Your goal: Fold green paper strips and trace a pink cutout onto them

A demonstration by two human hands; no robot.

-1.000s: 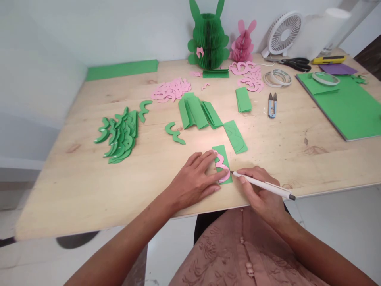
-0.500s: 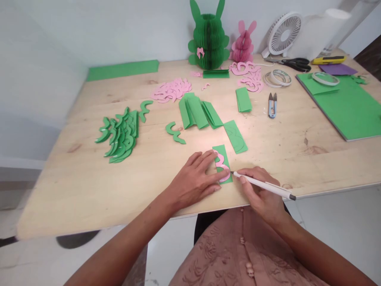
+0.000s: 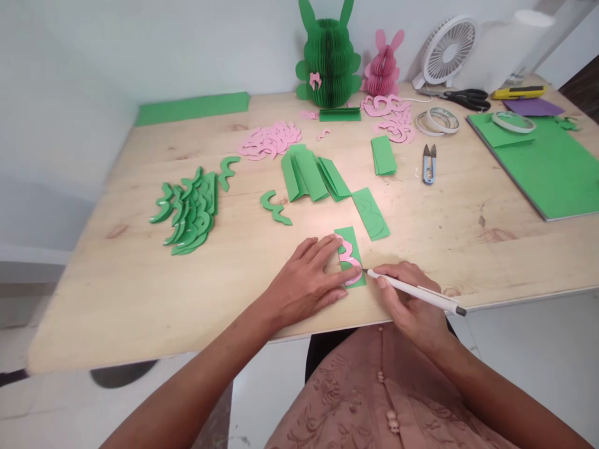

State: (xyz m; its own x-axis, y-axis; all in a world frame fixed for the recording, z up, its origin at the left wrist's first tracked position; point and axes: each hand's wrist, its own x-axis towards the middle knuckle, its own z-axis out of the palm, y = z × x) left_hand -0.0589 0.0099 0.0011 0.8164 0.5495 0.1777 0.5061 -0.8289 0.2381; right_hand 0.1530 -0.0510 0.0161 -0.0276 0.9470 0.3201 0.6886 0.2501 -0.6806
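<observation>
**Pen (image 3: 421, 293) beside a pink cutout (image 3: 347, 252)**

We have our left hand (image 3: 304, 280) spread, closed around nothing, its fingertips pressing the pink cutout down onto a small green card (image 3: 349, 233). Our right hand (image 3: 414, 305) grips the pen firmly, its tip at the card's right edge, next to the cutout's lower curve; we cannot tell whether it touches the paper. Card and cutout lie near the front edge of the wooden table (image 3: 234, 262).

Just beyond them we see a green card with drawn curves (image 3: 369, 214), its upper corner meeting some folded green cards (image 3: 306, 174). A wavy green cutout (image 3: 282, 218) lies by itself to the left, and farther left is a heap of green cutouts (image 3: 194, 218). Behind, we see a pink heap (image 3: 271, 140) and, at the wall, a green paper rabbit (image 3: 329, 62).
</observation>
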